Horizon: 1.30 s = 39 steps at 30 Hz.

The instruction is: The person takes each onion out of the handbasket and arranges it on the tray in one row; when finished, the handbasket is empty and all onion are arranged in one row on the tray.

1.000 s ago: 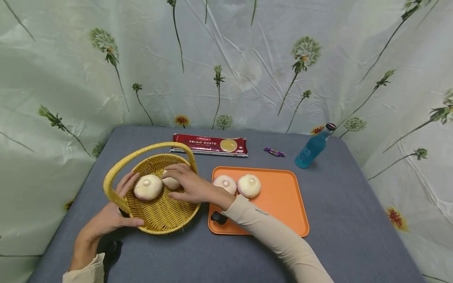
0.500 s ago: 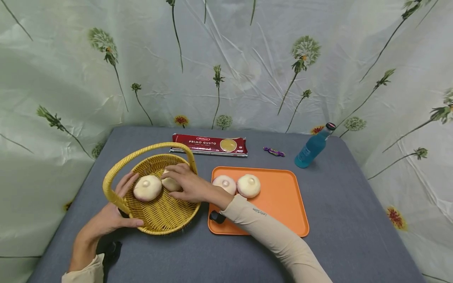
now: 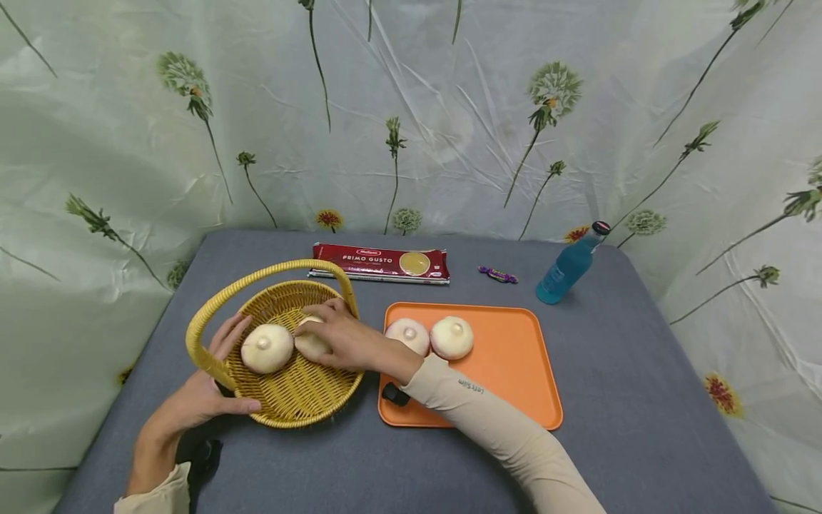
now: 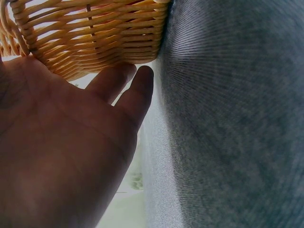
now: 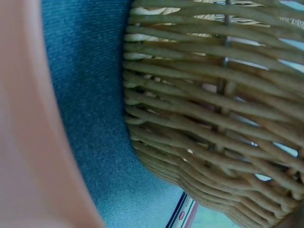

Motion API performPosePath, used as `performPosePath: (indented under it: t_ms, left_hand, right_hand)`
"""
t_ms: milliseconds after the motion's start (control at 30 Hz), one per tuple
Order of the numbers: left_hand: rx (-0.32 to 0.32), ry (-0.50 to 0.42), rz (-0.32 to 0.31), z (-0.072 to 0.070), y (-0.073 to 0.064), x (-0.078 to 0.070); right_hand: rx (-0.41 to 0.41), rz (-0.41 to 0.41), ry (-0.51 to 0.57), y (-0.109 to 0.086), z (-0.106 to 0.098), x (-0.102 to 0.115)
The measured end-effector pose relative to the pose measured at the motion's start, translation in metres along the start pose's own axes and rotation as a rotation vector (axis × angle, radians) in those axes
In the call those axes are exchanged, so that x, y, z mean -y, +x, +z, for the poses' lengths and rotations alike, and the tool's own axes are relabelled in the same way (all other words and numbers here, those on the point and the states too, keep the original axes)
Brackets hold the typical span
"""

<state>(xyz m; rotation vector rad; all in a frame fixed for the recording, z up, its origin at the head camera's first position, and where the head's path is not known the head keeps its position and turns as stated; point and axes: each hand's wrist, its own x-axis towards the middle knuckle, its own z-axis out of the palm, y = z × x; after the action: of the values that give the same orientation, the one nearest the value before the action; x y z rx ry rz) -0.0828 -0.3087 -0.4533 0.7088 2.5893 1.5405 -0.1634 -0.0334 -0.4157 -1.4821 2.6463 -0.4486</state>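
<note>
My left hand lies spread against the left side of the yellow wicker basket, thumb at the near rim. In the left wrist view, fairly straight fingers touch the outside of the weave. Inside the basket sits a whitish onion with a small nub on top. Beside it, a second pale onion is held in the curled fingers of my right hand, which reaches in over the right rim; that hand partly hides it. The right wrist view shows the basket's outer wall and no fingertips.
Two more onions lie on the orange tray, right of the basket. Behind are a red Primo Gusto packet, a purple-wrapped candy and a blue bottle. The basket's handle arches above it.
The right hand and its onion have shifted slightly within the basket. The other onion in the basket has turned and moved a little toward the near side. The left hand stays in place.
</note>
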Motion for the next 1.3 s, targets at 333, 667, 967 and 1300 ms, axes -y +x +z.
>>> performPosePath:
  t_ms: [333,667,967,1300]
  left_hand:
    - [0.002,0.002,0.002,0.000,0.000,-0.002]
    - [-0.011,-0.005,0.013,0.000,0.000,-0.001]
    - [-0.008,0.010,0.011,0.001,0.000,-0.002]
    - [-0.004,0.005,-0.008,-0.001,0.000,-0.001]
  right_hand:
    - [-0.030,-0.052,-0.019,-0.001,-0.001,0.000]
    - [-0.101,-0.127,0.015,-0.011,-0.015,0.003]
    - [-0.129,-0.145,0.072,-0.028,-0.023,0.007]
    - [-0.157,-0.158,0.142,-0.050,-0.032,0.011]
